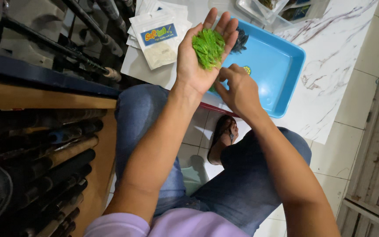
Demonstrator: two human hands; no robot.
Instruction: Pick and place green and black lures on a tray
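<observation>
A white marble-patterned desk [330,83] stands on a pale tiled floor [365,57], carrying a blue tray [277,66] and zip pouches [159,37]. The left hand [198,61] lies open, cupping bright green soft lures [208,46] (thin, translucent, tangled). The right hand [240,90] pinches beside the palm's edge.

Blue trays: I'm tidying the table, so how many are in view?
1. The blue tray sits on the marble table, just beyond the right hand; more could lie outside the picture.
</observation>
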